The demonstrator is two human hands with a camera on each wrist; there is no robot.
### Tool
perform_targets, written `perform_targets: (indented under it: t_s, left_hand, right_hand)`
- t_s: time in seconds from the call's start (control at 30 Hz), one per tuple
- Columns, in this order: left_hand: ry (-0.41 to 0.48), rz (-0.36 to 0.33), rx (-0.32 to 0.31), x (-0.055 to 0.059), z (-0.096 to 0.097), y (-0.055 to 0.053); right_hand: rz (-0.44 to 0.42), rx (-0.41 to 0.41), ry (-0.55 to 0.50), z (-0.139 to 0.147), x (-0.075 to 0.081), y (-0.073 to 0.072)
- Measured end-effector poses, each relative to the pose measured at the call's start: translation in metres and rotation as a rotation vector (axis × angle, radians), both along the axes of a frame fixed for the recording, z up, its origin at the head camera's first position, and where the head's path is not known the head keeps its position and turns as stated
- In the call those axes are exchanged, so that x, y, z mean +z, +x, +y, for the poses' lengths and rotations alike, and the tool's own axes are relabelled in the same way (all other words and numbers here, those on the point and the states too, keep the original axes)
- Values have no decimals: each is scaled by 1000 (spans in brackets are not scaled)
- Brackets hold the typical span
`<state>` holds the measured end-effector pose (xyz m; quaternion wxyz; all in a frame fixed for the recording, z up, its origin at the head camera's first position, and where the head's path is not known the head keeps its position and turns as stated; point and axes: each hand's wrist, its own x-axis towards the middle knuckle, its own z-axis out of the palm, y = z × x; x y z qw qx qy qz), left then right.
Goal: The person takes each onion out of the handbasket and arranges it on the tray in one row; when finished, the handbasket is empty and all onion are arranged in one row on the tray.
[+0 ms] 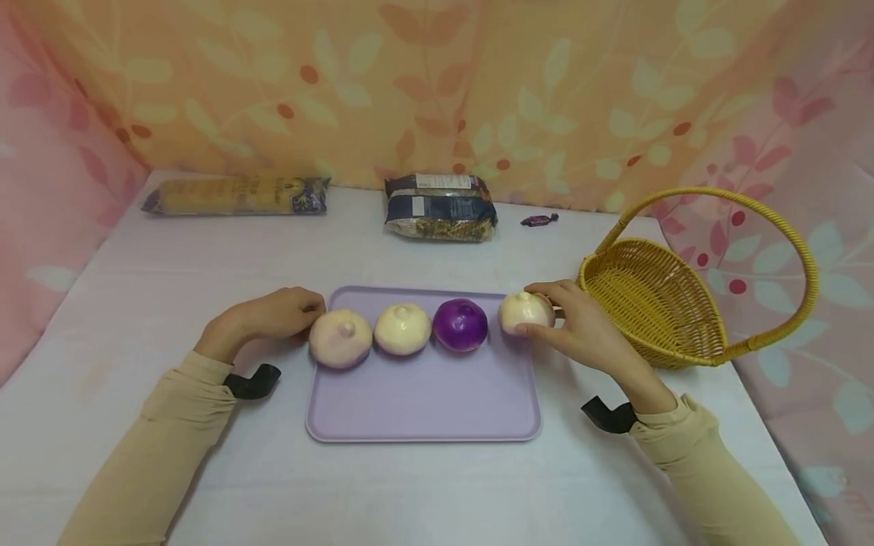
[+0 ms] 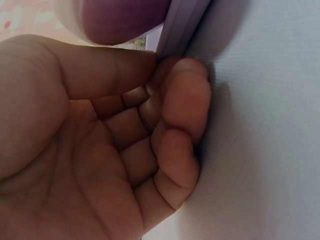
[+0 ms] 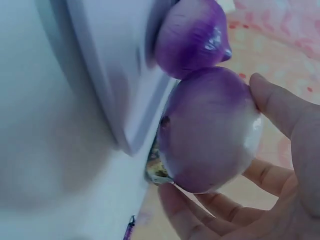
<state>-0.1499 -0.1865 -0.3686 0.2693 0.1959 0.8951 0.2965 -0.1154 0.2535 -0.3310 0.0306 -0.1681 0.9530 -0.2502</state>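
A lilac tray (image 1: 423, 402) lies on the white-covered table. My left hand (image 1: 283, 311) is at its left edge, fingers curled, thumb and forefinger pinching the rim in the left wrist view. Beside that hand a large pale onion (image 1: 341, 339) sits on the tray. To its right are a whitish onion (image 1: 403, 329) and a deep purple onion (image 1: 460, 324). My right hand (image 1: 580, 322) grips a pale onion (image 3: 210, 130), white with purple patches, between thumb and fingers over the tray's right edge. In the right wrist view it appears raised off the tray.
A yellow wicker basket (image 1: 655, 303) with a tall handle stands to the right of my right hand. Along the back lie a long pasta packet (image 1: 235, 196), a dark-labelled food bag (image 1: 440, 207) and a small purple wrapped candy (image 1: 539, 220). Patterned curtains (image 1: 437, 91) enclose the table.
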Motion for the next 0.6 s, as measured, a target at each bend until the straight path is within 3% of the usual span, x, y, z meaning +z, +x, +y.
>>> perform_targets:
  t_s: [0.2,0.6]
  left_hand:
    - [1,-9,6,1,0,0]
    - [0,-24,22,-2,1,-2]
  right_hand:
    - [-9,16,-1,1,-14,2]
    - [-50,38,8,-2,-22,4]
